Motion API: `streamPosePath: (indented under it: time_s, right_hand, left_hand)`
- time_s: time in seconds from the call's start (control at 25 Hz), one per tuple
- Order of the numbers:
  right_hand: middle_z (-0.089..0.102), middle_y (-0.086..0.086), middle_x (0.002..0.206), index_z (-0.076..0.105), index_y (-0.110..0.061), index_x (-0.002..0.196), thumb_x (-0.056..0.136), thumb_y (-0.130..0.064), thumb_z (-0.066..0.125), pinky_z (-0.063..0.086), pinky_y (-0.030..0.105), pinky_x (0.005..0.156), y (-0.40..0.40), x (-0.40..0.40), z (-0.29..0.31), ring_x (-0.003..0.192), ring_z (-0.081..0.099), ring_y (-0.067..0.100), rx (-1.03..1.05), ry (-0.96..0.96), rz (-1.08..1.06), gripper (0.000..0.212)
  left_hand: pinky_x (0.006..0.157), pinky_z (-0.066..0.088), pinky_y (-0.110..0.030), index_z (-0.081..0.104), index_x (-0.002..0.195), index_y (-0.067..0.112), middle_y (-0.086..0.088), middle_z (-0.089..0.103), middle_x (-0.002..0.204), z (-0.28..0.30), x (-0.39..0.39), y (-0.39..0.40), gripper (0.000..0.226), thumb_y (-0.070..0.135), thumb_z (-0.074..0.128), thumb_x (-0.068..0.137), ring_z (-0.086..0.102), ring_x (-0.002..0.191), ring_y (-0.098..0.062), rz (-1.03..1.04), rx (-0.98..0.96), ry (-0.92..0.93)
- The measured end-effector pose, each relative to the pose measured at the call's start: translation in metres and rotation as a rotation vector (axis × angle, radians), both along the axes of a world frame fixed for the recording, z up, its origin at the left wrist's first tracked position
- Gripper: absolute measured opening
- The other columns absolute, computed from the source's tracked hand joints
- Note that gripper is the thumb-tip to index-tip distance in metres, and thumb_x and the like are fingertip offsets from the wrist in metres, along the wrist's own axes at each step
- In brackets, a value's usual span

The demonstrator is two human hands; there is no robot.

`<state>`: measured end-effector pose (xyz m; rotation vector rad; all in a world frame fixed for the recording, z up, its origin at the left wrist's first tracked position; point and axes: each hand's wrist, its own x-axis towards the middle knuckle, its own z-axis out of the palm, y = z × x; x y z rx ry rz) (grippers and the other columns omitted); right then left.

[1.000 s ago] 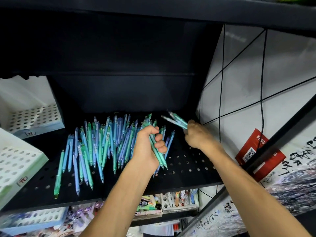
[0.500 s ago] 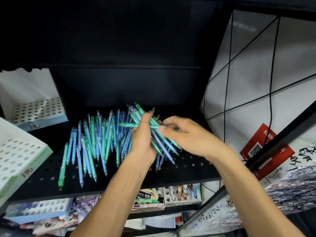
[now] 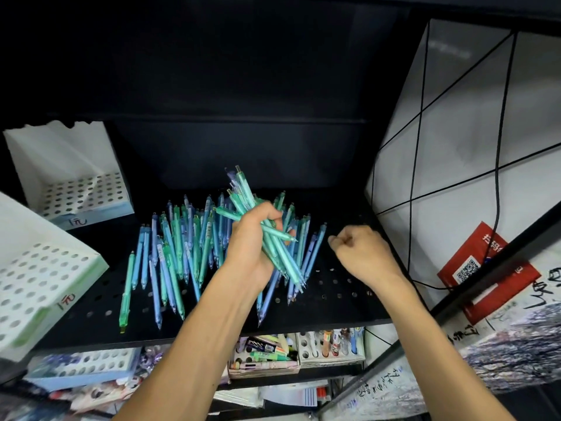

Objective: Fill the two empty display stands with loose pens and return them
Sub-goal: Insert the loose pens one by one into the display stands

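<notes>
A pile of loose green and blue pens [image 3: 179, 247] lies on the black perforated shelf [image 3: 334, 296]. My left hand [image 3: 253, 241] grips a bunch of green pens [image 3: 243, 189] above the pile, their ends sticking up and down out of the fist. My right hand [image 3: 359, 253] hovers to the right over bare shelf with its fingers curled and nothing in it. Two empty white display stands with hole grids stand at the left: one at the back [image 3: 82, 196], one nearer and larger [image 3: 36, 275].
A white panel with black wires [image 3: 455, 147] closes off the right side. A red QR sign [image 3: 485, 268] hangs by it. On the lower shelf sit a blue hole stand [image 3: 82, 366] and boxes of assorted pens [image 3: 331, 344].
My right hand passed its pens into the left hand's bunch, then pulled back to the right empty. The left hand lifted the bunch more upright.
</notes>
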<state>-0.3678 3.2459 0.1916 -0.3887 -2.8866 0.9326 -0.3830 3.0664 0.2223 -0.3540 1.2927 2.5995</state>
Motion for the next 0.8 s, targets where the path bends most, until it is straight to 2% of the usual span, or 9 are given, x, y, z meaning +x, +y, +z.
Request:
streamPosePath:
  time_s: [0.04,0.12,0.2,0.32,0.48,0.56,0.64,0.72,0.8]
  right_hand:
    - [0.061,-0.003,0.058,0.063,-0.018,0.074,0.093,-0.038,0.059,0.051,0.033,0.063,0.006,0.002,0.003,0.059,0.059,0.018,-0.058,0.034,-0.033,0.028]
    - [0.065,0.004,0.063,0.065,-0.018,0.076,0.093,-0.034,0.06,0.05,0.034,0.063,0.018,0.01,0.012,0.064,0.061,0.024,-0.198,0.124,-0.098,0.024]
    - [0.066,0.006,0.069,0.066,-0.022,0.079,0.089,-0.038,0.061,0.055,0.044,0.07,0.029,0.017,0.021,0.073,0.065,0.03,-0.306,0.228,-0.16,0.02]
    - [0.066,-0.002,0.068,0.066,-0.032,0.083,0.084,-0.045,0.057,0.058,0.051,0.075,0.038,0.029,0.03,0.073,0.065,0.024,-0.314,0.298,-0.151,0.016]
    - [0.066,-0.008,0.069,0.065,-0.035,0.086,0.08,-0.048,0.053,0.058,0.051,0.073,0.044,0.036,0.026,0.072,0.065,0.02,-0.314,0.315,-0.107,0.019]
    - [0.066,-0.005,0.069,0.065,-0.033,0.085,0.083,-0.046,0.054,0.058,0.05,0.071,0.044,0.036,0.021,0.07,0.065,0.021,-0.302,0.324,-0.093,0.017]
    - [0.066,-0.004,0.068,0.065,-0.031,0.082,0.089,-0.036,0.058,0.057,0.042,0.067,0.042,0.031,0.016,0.066,0.063,0.019,-0.314,0.327,-0.079,0.012]
    - [0.066,-0.007,0.065,0.066,-0.028,0.078,0.091,-0.027,0.061,0.051,0.032,0.061,0.033,0.025,0.011,0.059,0.06,0.013,-0.285,0.297,-0.026,0.014]
    - [0.064,-0.007,0.06,0.067,-0.024,0.076,0.09,-0.029,0.062,0.046,0.029,0.058,0.016,0.017,0.001,0.057,0.058,0.013,-0.181,0.197,0.055,0.016]
  left_hand:
    - [0.084,0.06,-0.044,0.055,0.075,0.01,-0.003,0.041,0.052,0.002,0.001,0.003,0.017,-0.004,0.055,0.084,0.051,0.055,-0.014,-0.022,0.021,0.032]
    - [0.069,0.06,-0.036,0.055,0.084,0.013,-0.004,0.043,0.056,0.007,0.006,0.013,0.019,-0.005,0.054,0.089,0.054,0.056,-0.016,-0.08,0.062,0.133]
    - [0.055,0.052,-0.027,0.053,0.086,0.015,-0.003,0.051,0.062,0.003,0.01,0.031,0.021,-0.005,0.058,0.091,0.051,0.052,-0.015,-0.11,-0.099,0.308]
    - [0.058,0.048,-0.027,0.056,0.085,0.019,0.004,0.058,0.067,-0.013,0.016,0.061,0.023,0.001,0.072,0.086,0.054,0.057,-0.011,-0.129,-0.472,0.509]
    - [0.064,0.043,-0.011,0.057,0.085,0.029,0.024,0.062,0.066,-0.027,0.025,0.079,0.034,0.002,0.078,0.081,0.058,0.062,0.006,-0.159,-0.637,0.614]
    - [0.066,0.044,-0.01,0.059,0.088,0.03,0.03,0.062,0.068,-0.032,0.029,0.08,0.034,0.002,0.077,0.082,0.059,0.066,0.008,-0.2,-0.657,0.617]
    - [0.066,0.048,-0.017,0.061,0.089,0.029,0.024,0.063,0.067,-0.034,0.03,0.078,0.026,0.008,0.076,0.086,0.059,0.065,0.004,-0.179,-0.627,0.552]
    - [0.059,0.051,-0.022,0.063,0.091,0.025,0.014,0.063,0.068,-0.029,0.024,0.069,0.017,0.011,0.073,0.088,0.058,0.061,-0.005,-0.048,-0.499,0.4]
    - [0.052,0.05,-0.025,0.062,0.087,0.02,0.007,0.06,0.065,-0.019,0.014,0.051,0.015,0.012,0.074,0.087,0.054,0.053,-0.008,0.092,-0.365,0.246]
